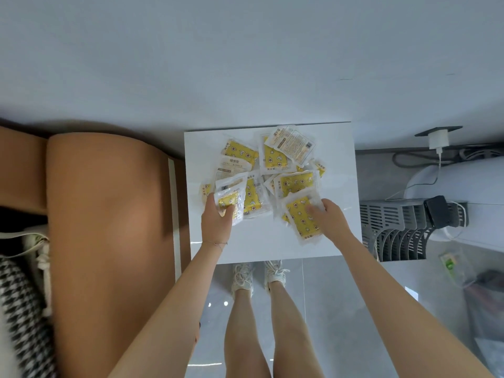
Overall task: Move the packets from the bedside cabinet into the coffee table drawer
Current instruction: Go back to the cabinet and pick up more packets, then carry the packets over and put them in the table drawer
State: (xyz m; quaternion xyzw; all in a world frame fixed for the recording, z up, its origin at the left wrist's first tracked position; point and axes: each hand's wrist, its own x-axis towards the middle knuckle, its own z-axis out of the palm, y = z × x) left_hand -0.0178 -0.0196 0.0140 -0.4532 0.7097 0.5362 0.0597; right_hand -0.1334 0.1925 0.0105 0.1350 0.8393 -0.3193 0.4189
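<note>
Several yellow-and-white packets [272, 165] lie in a loose heap on the white top of the bedside cabinet [338, 165]. At the heap's left front, my left hand [216, 221] is closed on a small bundle of packets [229, 199], thumb over the lower edge. My right hand [328, 216] grips a yellow packet [301, 216] at the heap's right front, fingers on top of it. More packets lie under that one. The coffee table drawer is not in view.
A tan padded headboard [109, 214] runs along the cabinet's left side. To the right stand a grey slotted rack [395, 227], a black device [437, 211], a white charger with cables [437, 140] and a white rounded object [463, 184]. My legs and shoes [259, 274] stand below the cabinet's front edge.
</note>
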